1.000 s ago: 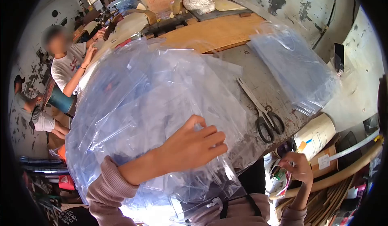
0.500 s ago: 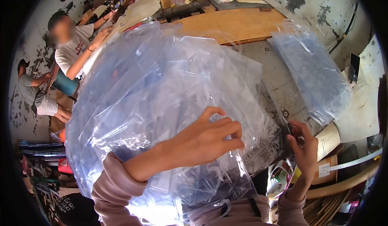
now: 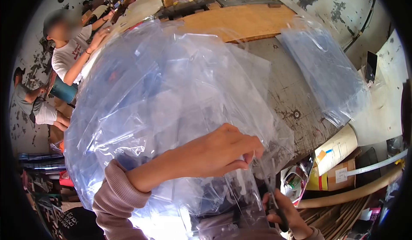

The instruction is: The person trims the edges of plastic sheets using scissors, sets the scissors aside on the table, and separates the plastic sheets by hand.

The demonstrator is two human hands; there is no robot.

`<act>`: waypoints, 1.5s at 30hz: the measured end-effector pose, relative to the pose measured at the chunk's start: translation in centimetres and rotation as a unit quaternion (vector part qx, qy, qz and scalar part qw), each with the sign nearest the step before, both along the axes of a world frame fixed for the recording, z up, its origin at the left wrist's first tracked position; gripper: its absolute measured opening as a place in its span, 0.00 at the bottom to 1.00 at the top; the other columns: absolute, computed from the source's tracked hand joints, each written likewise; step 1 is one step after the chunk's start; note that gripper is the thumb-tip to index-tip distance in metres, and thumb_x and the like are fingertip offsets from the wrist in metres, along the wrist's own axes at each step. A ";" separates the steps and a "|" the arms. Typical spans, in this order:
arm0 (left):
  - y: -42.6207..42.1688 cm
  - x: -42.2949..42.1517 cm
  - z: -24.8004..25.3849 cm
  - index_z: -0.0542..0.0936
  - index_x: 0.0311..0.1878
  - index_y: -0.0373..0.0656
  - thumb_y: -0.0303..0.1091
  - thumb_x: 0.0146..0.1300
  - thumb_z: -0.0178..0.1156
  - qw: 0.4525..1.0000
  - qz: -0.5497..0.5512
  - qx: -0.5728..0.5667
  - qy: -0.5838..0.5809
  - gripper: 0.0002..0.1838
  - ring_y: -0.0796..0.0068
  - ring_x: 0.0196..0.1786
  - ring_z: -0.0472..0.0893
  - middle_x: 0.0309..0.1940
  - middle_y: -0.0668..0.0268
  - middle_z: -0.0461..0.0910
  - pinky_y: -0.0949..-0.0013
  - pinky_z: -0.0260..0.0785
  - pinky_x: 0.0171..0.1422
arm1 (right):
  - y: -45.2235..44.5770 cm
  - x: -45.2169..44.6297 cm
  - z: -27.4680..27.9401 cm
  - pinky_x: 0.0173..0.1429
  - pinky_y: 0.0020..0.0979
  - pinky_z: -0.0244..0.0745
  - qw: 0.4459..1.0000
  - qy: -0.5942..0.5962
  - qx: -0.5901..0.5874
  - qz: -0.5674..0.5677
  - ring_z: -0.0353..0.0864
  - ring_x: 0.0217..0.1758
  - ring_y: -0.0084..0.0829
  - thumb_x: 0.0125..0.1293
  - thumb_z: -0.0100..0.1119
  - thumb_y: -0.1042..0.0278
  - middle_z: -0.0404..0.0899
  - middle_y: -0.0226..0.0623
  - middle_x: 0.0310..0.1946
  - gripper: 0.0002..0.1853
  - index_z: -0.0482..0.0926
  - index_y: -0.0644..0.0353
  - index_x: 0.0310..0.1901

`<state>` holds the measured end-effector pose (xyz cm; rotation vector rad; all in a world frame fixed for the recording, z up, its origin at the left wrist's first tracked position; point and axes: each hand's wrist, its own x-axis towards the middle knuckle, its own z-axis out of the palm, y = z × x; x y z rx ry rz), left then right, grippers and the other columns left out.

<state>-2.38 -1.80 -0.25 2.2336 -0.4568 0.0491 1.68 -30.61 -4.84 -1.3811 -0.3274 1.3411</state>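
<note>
A big heap of clear plastic bags (image 3: pixel 171 81) with thin clear handles covers the table in front of me. My left hand (image 3: pixel 227 150) reaches across the heap, its fingers bent and pinched at the edge of a clear plastic bag (image 3: pixel 242 192). Low on the right, my right hand (image 3: pixel 289 216) is wrapped round a pair of scissors (image 3: pixel 281 220) with dark handles. The scissors' blades point up toward the bag's edge, just below and right of my left fingers. Whether the blades touch the plastic I cannot tell.
A flat stack of clear bags (image 3: pixel 322 68) lies on the worn table (image 3: pixel 296 94) at right, near a phone (image 3: pixel 371 66). A wooden board (image 3: pixel 240 21) lies at the back. Below the right edge are a box (image 3: pixel 341 175) and a curved tube (image 3: pixel 356 190). Two people (image 3: pixel 71 51) are at left.
My right hand has moved down and left with the scissors, toward my body. My left hand has turned, lowered slightly, and its fingers have drawn together at the plastic. The view has shifted a little.
</note>
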 end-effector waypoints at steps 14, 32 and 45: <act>-0.7 0.3 -1.3 0.74 0.45 0.47 0.37 0.55 0.64 0.985 0.061 0.129 -0.096 0.16 0.69 0.43 0.76 0.36 0.71 0.76 0.60 0.62 0.59 | 0.1 -0.5 -3.2 0.36 0.20 0.68 0.988 -0.148 0.017 0.037 0.74 0.32 0.15 0.54 0.62 0.76 0.78 0.30 0.31 0.17 0.73 0.65 0.46; -0.9 -0.8 -0.2 0.65 0.63 0.46 0.26 0.46 0.70 0.990 0.132 0.013 -0.052 0.39 0.57 0.50 0.74 0.51 0.58 0.66 0.59 0.68 0.54 | 2.1 -0.9 -1.9 0.33 0.17 0.66 0.984 -0.179 0.015 -0.009 0.68 0.28 0.13 0.52 0.60 0.78 0.71 0.27 0.23 0.15 0.73 0.64 0.44; -2.8 -3.5 -1.1 0.71 0.26 0.45 0.42 0.43 0.71 0.932 0.238 0.258 -0.093 0.18 0.69 0.32 0.69 0.28 0.66 0.66 0.67 0.57 0.33 | 2.3 -0.4 -1.0 0.35 0.20 0.69 0.987 -0.162 -0.003 -0.002 0.69 0.29 0.14 0.52 0.63 0.76 0.71 0.27 0.26 0.17 0.72 0.63 0.44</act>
